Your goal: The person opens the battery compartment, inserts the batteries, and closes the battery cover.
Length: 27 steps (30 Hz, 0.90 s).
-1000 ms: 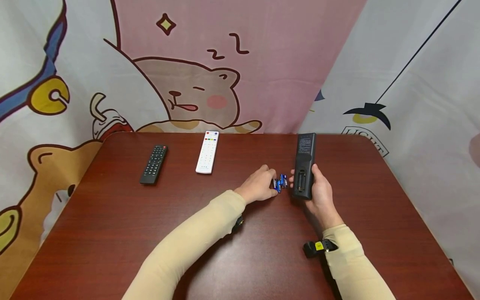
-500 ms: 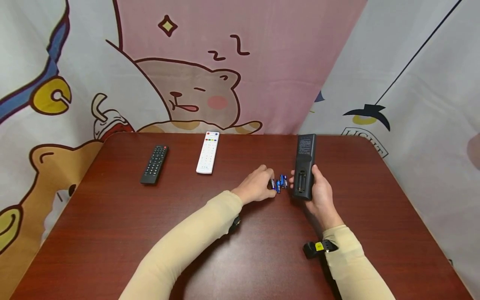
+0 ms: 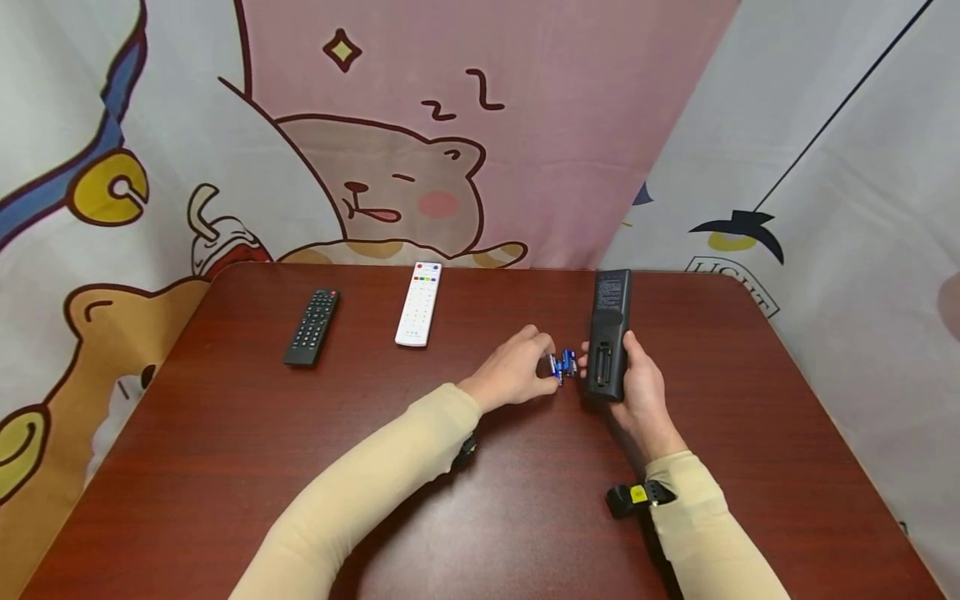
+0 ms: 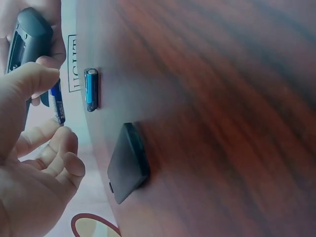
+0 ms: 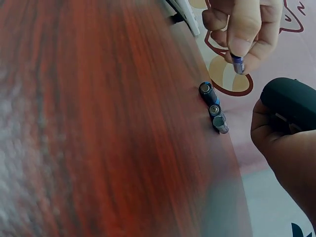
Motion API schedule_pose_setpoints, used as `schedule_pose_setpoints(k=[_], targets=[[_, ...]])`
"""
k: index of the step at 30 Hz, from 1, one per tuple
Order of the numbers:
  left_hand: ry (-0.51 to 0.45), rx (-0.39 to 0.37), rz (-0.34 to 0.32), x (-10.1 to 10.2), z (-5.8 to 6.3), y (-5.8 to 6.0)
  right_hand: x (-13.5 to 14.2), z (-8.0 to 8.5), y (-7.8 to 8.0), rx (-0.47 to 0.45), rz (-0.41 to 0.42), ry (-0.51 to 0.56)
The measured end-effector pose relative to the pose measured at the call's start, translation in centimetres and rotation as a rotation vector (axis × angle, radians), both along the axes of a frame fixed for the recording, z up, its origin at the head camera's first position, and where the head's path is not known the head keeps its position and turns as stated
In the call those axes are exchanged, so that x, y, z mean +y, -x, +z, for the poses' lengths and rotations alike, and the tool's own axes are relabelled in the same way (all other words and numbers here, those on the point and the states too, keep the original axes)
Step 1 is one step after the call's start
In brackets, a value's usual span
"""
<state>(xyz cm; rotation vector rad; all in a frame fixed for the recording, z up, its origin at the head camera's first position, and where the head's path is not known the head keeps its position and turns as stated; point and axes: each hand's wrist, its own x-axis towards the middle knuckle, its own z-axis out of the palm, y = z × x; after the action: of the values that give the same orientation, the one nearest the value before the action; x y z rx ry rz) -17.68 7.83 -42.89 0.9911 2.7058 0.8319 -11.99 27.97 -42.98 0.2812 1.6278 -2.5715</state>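
Where the head view looks down on the wood-grain tabletop [image 3: 540,508], a small black remote [image 3: 312,329] lies at the left and a white remote [image 3: 419,304] near the far edge, both with buttons facing up. Behind them hangs a curtain [image 3: 570,125] with a printed cartoon bear. The right hand [image 3: 643,392] grips a large remote [image 3: 611,308], its back turned up and its battery compartment [image 3: 603,362] uncovered; the inside is too dark to make out clearly. Loose batteries [image 3: 567,363], blue and silver, lie clustered between the large remote and the left hand [image 3: 516,372], which hides part of that spot.

Seen from the left wrist, a pinched battery [image 4: 58,104] stands between the left hand's thumb and fingers, near the large remote. One of the loose batteries lies beyond on the tabletop, and a flat black piece [image 4: 129,163] rests just past the fingers.

From the right wrist, the end of the pinched battery pokes out below the left thumb. Three loose batteries sit close together on the tabletop, while the edge of the white remote shows at the top.
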Motion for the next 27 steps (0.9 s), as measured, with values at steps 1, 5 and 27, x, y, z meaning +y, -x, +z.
schedule_pose_setpoints(k=[1,5,27], targets=[[-0.005,0.004,-0.001,0.0,0.1,0.0,0.0,0.0,0.0,0.002,0.001,0.003],[-0.033,0.030,-0.009,-0.2,0.3,-0.2,-0.1,-0.1,0.0,0.011,0.006,0.003],[-0.177,0.101,-0.063,0.4,1.9,-1.1,-0.8,-0.4,0.2,0.022,0.013,0.062]])
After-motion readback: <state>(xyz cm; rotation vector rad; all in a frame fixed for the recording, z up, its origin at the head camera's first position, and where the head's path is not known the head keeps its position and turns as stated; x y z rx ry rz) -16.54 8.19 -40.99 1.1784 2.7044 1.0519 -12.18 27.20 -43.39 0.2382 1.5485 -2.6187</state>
